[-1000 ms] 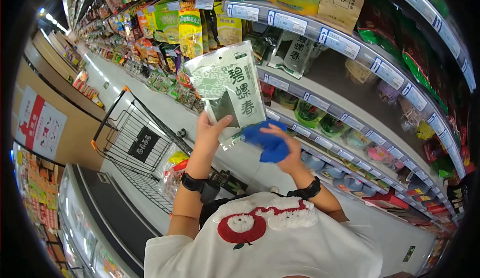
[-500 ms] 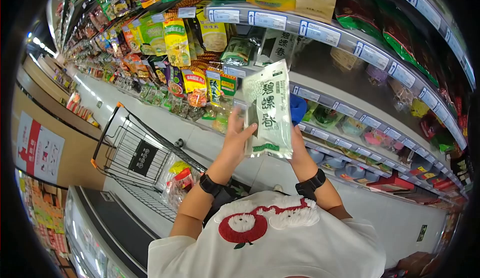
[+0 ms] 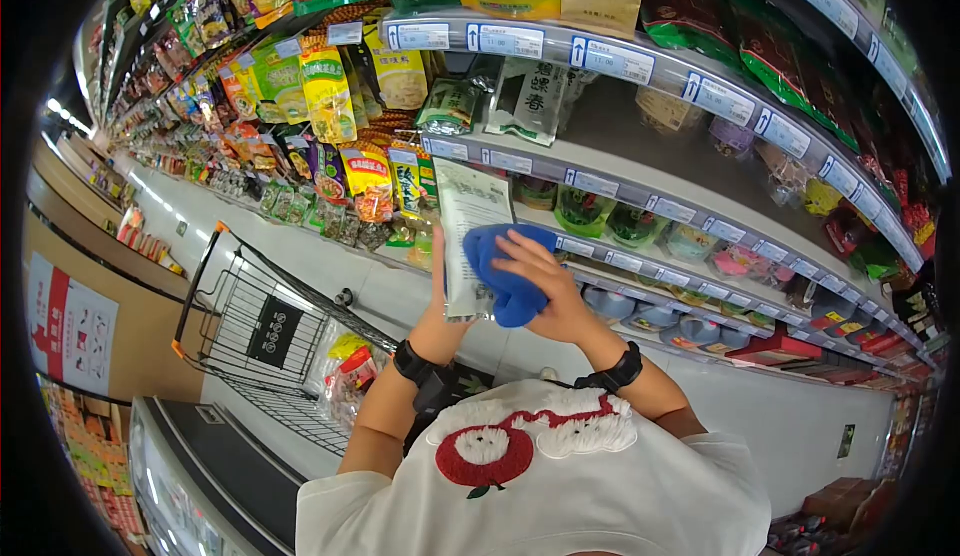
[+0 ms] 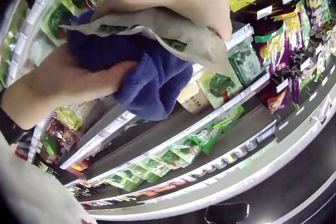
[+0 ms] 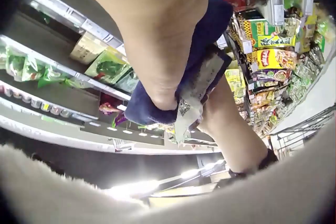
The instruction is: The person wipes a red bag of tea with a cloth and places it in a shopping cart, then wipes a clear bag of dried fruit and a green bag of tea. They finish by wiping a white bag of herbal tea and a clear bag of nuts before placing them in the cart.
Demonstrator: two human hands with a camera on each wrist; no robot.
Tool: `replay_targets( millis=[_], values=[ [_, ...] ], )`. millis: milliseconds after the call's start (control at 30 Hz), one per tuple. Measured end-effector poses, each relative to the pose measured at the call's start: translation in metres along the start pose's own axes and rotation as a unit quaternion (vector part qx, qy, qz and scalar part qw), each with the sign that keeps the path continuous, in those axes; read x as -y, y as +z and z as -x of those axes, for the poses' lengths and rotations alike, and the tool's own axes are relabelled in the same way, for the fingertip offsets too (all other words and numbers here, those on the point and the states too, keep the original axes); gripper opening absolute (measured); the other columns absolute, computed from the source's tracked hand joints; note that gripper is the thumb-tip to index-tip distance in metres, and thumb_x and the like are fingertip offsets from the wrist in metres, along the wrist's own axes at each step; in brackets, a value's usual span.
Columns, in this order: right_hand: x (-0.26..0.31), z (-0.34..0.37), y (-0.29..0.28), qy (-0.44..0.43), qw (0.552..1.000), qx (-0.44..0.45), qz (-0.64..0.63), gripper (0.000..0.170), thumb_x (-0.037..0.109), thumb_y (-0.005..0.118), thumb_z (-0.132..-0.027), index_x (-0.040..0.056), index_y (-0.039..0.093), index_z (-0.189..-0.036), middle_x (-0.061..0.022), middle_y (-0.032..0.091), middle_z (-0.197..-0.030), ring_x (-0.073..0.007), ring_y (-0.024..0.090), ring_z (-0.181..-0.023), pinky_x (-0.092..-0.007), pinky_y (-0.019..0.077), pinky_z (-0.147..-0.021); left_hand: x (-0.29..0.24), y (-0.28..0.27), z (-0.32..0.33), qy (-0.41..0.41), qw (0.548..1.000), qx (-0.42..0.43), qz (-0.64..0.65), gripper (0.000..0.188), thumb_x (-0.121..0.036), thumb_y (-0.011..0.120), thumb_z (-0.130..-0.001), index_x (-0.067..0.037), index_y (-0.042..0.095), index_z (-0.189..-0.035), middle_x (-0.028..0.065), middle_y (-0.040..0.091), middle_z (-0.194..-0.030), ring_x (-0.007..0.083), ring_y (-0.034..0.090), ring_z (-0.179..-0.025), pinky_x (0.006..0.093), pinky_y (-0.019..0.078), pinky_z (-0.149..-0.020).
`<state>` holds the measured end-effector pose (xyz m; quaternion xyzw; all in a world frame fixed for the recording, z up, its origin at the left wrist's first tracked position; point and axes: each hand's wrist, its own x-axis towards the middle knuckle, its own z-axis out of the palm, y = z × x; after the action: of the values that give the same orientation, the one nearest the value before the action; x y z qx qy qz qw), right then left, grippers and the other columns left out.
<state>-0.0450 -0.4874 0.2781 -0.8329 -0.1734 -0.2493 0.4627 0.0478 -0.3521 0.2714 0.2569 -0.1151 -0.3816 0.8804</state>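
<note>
Two-handed: gripping a pale packet in the left hand, up before the store shelf, clutching a blue cloth against its printed face with the right hand. Can't read the packet's small print, nor see the area under cloth and fingers. Can't fully trace left fingers behind packet.

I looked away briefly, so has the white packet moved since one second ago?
Yes, downward in the head view: the white packet rose above the shelf's price-tag rail then; now its top edge sits just below it.
</note>
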Motion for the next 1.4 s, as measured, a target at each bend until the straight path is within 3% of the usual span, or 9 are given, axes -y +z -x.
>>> replay_targets(
  millis=[167, 300, 433, 667, 900, 967, 1133, 1200, 1400],
  values=[
    [-0.004, -0.001, 0.007, -0.012, 0.997, -0.038, 0.059, 0.055, 0.010, 0.063, -0.064, 0.0094, 0.055, -0.118, -0.0143, 0.043, -0.134, -0.0352, 0.033, -0.127, -0.0438, 0.0280, -0.103, 0.000, -0.002, 0.014, -0.024, 0.998, -0.006, -0.051, 0.063, -0.049, 0.035, -0.089, -0.003, 0.035, -0.131, 0.0156, 0.045, -0.127, 0.0260, 0.049, -0.114, 0.0371, 0.0396, -0.097],
    [-0.004, -0.013, 0.007, 0.018, 0.976, -0.180, 0.124, 0.054, 0.010, 0.062, -0.064, 0.0081, 0.055, -0.117, -0.0144, 0.047, -0.130, -0.0362, 0.039, -0.123, -0.0431, 0.0302, -0.101, 0.004, 0.018, 0.039, -0.141, 0.984, -0.042, -0.104, 0.063, -0.043, 0.047, -0.085, -0.003, 0.033, -0.132, 0.0156, 0.046, -0.125, 0.0283, 0.052, -0.110, 0.0403, 0.0421, -0.094],
    [-0.002, -0.023, -0.004, 0.066, 0.961, -0.253, 0.086, 0.053, 0.014, 0.068, -0.064, 0.0063, 0.055, -0.115, -0.0139, 0.052, -0.124, -0.0353, 0.042, -0.121, -0.0446, 0.0316, -0.100, 0.013, 0.007, 0.037, -0.156, 0.975, 0.083, -0.137, 0.067, -0.039, 0.055, -0.081, -0.002, 0.029, -0.132, 0.0160, 0.049, -0.121, 0.0306, 0.054, -0.106, 0.0424, 0.0446, -0.091],
    [-0.008, -0.012, 0.001, -0.003, 0.989, -0.140, 0.050, 0.042, 0.014, 0.071, -0.060, 0.0050, 0.061, -0.101, -0.0111, 0.057, -0.119, -0.0319, 0.046, -0.119, -0.0457, 0.0294, -0.102, 0.006, -0.023, 0.039, -0.145, 0.984, -0.059, -0.083, 0.061, -0.040, 0.052, -0.084, -0.004, 0.036, -0.130, 0.0145, 0.052, -0.118, 0.0273, 0.057, -0.102, 0.0373, 0.0465, -0.089],
    [0.011, -0.008, 0.002, -0.064, 0.997, 0.032, 0.031, 0.033, 0.020, 0.074, -0.062, 0.0105, 0.066, -0.092, -0.0064, 0.060, -0.115, -0.0305, 0.047, -0.118, -0.0474, 0.0296, -0.101, -0.002, -0.025, 0.015, -0.051, 0.998, -0.028, -0.016, 0.080, -0.062, 0.033, -0.081, 0.000, 0.034, -0.131, 0.0201, 0.043, -0.128, 0.0319, 0.048, -0.114, 0.0431, 0.0403, -0.097],
    [0.006, -0.006, 0.003, -0.041, 0.998, -0.007, 0.054, 0.042, 0.016, 0.070, -0.060, 0.0109, 0.063, -0.101, -0.0079, 0.057, -0.118, -0.0297, 0.046, -0.119, -0.0470, 0.0294, -0.101, 0.001, -0.034, 0.018, -0.063, 0.998, 0.022, 0.007, 0.075, -0.057, 0.032, -0.085, 0.000, 0.031, -0.133, 0.0192, 0.040, -0.131, 0.0301, 0.046, -0.116, 0.0416, 0.0392, -0.098],
    [0.001, -0.011, 0.003, 0.032, 0.982, -0.170, 0.073, 0.054, 0.010, 0.065, -0.060, 0.0067, 0.055, -0.113, -0.0113, 0.055, -0.121, -0.0322, 0.045, -0.119, -0.0451, 0.0296, -0.102, 0.007, 0.028, 0.056, -0.212, 0.945, -0.151, -0.199, 0.056, -0.043, 0.039, -0.090, -0.003, 0.039, -0.129, 0.0161, 0.056, -0.115, 0.0275, 0.056, -0.105, 0.0373, 0.0442, -0.091],
    [-0.003, -0.012, 0.003, 0.071, 0.972, -0.224, 0.016, 0.054, 0.010, 0.064, -0.062, 0.0043, 0.053, -0.115, -0.0123, 0.054, -0.123, -0.0335, 0.044, -0.119, -0.0441, 0.0294, -0.102, 0.009, 0.034, 0.058, -0.218, 0.952, -0.086, -0.198, 0.057, -0.044, 0.039, -0.090, -0.002, 0.041, -0.128, 0.0171, 0.056, -0.115, 0.0272, 0.057, -0.104, 0.0365, 0.0451, -0.089],
    [-0.008, -0.006, 0.004, 0.036, 0.989, -0.137, 0.036, 0.052, 0.017, 0.065, -0.065, 0.0047, 0.054, -0.114, -0.0111, 0.052, -0.125, -0.0332, 0.041, -0.122, -0.0457, 0.0256, -0.104, 0.024, 0.005, 0.044, -0.147, 0.976, -0.098, -0.130, 0.062, -0.051, 0.037, -0.089, -0.004, 0.040, -0.129, 0.0163, 0.052, -0.120, 0.0274, 0.055, -0.106, 0.0364, 0.0443, -0.091]
  ],
)
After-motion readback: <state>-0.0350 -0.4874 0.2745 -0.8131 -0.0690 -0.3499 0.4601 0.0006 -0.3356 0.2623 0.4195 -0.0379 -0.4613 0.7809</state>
